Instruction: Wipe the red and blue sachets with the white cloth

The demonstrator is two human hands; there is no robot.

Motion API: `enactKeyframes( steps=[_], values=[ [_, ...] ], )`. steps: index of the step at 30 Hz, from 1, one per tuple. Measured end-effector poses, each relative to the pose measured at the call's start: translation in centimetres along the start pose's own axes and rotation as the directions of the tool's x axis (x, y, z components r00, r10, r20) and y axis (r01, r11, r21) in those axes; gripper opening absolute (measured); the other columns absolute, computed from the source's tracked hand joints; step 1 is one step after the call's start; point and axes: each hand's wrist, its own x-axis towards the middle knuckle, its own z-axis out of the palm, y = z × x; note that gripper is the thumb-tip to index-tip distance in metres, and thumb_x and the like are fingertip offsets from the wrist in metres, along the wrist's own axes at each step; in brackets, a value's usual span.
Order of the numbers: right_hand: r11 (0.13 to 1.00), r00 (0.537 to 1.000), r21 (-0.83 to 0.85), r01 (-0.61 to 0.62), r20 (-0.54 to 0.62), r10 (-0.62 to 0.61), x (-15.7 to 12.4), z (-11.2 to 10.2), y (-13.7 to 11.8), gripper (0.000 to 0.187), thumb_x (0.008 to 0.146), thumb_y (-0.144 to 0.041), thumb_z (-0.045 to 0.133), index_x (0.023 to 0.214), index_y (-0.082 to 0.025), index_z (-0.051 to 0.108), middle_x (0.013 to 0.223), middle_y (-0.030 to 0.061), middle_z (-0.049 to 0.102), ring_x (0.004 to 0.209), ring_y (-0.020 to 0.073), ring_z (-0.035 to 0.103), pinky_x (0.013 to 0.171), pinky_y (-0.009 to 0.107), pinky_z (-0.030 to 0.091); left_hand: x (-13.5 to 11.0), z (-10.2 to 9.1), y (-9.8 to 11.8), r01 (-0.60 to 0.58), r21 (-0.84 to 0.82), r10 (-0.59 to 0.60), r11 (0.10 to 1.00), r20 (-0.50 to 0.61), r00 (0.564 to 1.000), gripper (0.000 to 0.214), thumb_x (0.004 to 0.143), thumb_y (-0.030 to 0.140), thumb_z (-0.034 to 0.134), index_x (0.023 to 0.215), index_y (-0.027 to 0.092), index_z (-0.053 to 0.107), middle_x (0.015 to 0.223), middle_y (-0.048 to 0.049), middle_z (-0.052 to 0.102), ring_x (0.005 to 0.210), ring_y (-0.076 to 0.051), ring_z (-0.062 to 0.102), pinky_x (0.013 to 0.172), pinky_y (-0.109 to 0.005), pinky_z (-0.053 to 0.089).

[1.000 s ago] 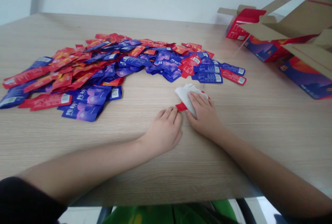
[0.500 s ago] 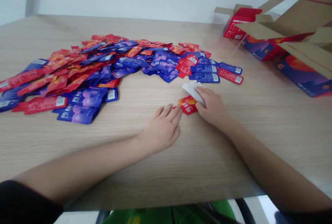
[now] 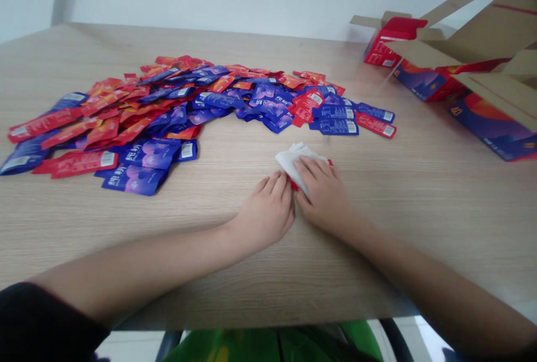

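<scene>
My right hand (image 3: 321, 194) lies flat with fingers together on a white cloth (image 3: 293, 159), pressing it over a red sachet (image 3: 295, 184) on the wooden table (image 3: 419, 205). Only a sliver of the sachet's red edge shows under the cloth. My left hand (image 3: 266, 211) rests palm down right beside it, its fingertips touching the sachet's left end. Both forearms reach in from the near edge.
A wide heap of red and blue sachets (image 3: 176, 110) spreads across the table's left and middle. Open cardboard cartons with red and blue printing (image 3: 453, 71) lie at the back right. A green seat shows below the near table edge.
The right hand slid the cloth away to the right, baring the red sachet, then drew it back over it toward the left hand. The left hand's fingers stayed at the sachet's end.
</scene>
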Motion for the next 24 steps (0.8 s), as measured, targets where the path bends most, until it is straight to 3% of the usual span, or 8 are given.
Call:
enactKeyframes(
  steps=[4, 8, 10, 16, 21, 24],
  values=[
    [0.999, 0.999, 0.034, 0.027, 0.039, -0.029, 0.2, 0.2, 0.0, 0.055, 0.09, -0.027, 0.038, 0.144, -0.013, 0.042, 0.151, 0.0122, 0.042, 0.136, 0.0295, 0.037, 0.107, 0.05, 0.031, 0.1, -0.3, -0.1, -0.016, -0.013, 0.016, 1.0, 0.012, 1.0, 0.043, 0.091, 0.026, 0.043, 0.125, 0.002, 0.055, 0.128, -0.022, 0.057, 0.126, -0.033, 0.05, 0.105, -0.045, 0.041],
    [0.973, 0.973, 0.008, -0.232, 0.004, 0.232, 0.9, 0.1, 3.7, 0.054, 0.09, -0.027, 0.037, 0.141, -0.011, 0.045, 0.148, 0.0171, 0.045, 0.133, 0.0337, 0.042, 0.103, 0.054, 0.035, 0.0, -0.3, -0.2, -0.018, 0.032, 0.018, 0.999, 0.005, 1.0, 0.05, 0.094, 0.026, 0.039, 0.133, -0.003, 0.047, 0.136, -0.0261, 0.051, 0.129, -0.035, 0.047, 0.104, -0.046, 0.042],
    [0.959, 0.959, -0.012, -0.285, -0.014, 0.284, 1.1, 0.2, 4.7, 0.055, 0.088, -0.025, 0.038, 0.139, -0.008, 0.046, 0.146, 0.0204, 0.047, 0.131, 0.035, 0.044, 0.101, 0.055, 0.037, 0.0, -0.2, -0.3, -0.029, 0.042, 0.029, 0.999, -0.005, 1.0, 0.05, 0.094, 0.026, 0.04, 0.133, -0.003, 0.047, 0.135, -0.026, 0.052, 0.128, -0.035, 0.048, 0.104, -0.046, 0.042],
    [0.996, 0.996, 0.015, -0.087, -0.013, 0.087, 0.9, 0.2, 3.4, 0.052, 0.083, -0.02, 0.042, 0.133, -0.012, 0.054, 0.142, 0.0143, 0.053, 0.13, 0.0316, 0.046, 0.103, 0.054, 0.036, 0.0, -0.4, -0.6, -0.038, 0.033, 0.04, 0.999, -0.038, 0.999, 0.039, 0.092, 0.022, 0.042, 0.12, 0.001, 0.055, 0.127, -0.0238, 0.057, 0.121, -0.034, 0.052, 0.097, -0.044, 0.047],
    [0.972, 0.978, 0.13, -0.198, -0.04, 0.204, 1.5, -0.2, 6.1, 0.053, 0.08, -0.019, 0.046, 0.13, -0.007, 0.055, 0.137, 0.0189, 0.057, 0.125, 0.0312, 0.051, 0.103, 0.049, 0.042, 0.3, -0.8, -1.3, -0.048, 0.018, 0.049, 0.999, -0.025, 0.999, 0.029, 0.093, 0.023, 0.041, 0.11, 0.009, 0.059, 0.116, -0.0176, 0.06, 0.109, -0.03, 0.055, 0.089, -0.043, 0.048],
    [0.972, 0.978, 0.124, -0.197, -0.044, 0.204, 1.8, -0.2, 7.5, 0.053, 0.078, -0.016, 0.047, 0.129, -0.006, 0.056, 0.134, 0.0203, 0.057, 0.124, 0.0319, 0.052, 0.105, 0.049, 0.042, 1.0, -0.6, -2.1, 0.003, 0.039, -0.001, 0.999, -0.052, 0.999, 0.029, 0.096, 0.03, 0.037, 0.104, 0.013, 0.06, 0.106, -0.0137, 0.06, 0.098, -0.028, 0.055, 0.084, -0.043, 0.047]
  ],
)
